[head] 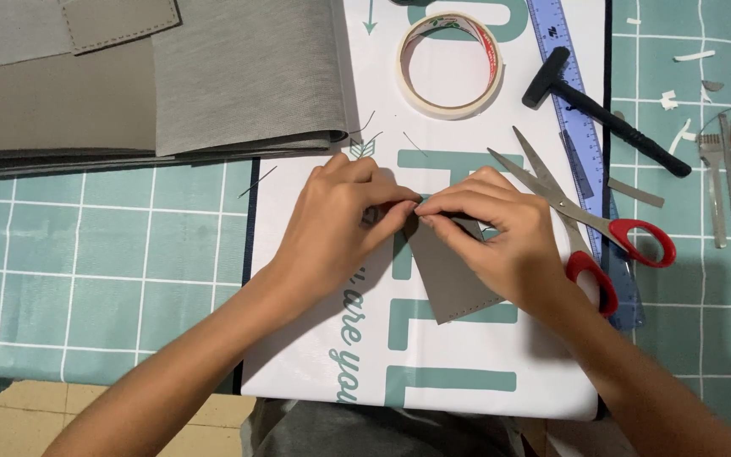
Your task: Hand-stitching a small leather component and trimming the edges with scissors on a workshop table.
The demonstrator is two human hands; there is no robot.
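- The left hand (pixel 340 222) and the right hand (pixel 501 233) meet at the middle of the white sheet (pixel 467 355), fingertips together.
- Both hands pinch the top edge of a small grey piece (pixel 454 279), which lies flat on the sheet and reaches toward 5 o'clock under the right hand.
- The scissors (pixel 590 220) with red handles lie at 3 o'clock of the right hand, just beside it, partly over the blue ruler (pixel 568 93).
- The tape roll (pixel 452 63) lies at 12 o'clock of the hands, apart from them.
- A black hammer (pixel 602 110) lies at 2 o'clock.
- The folded grey fabric (pixel 154 76) lies at 10 o'clock.
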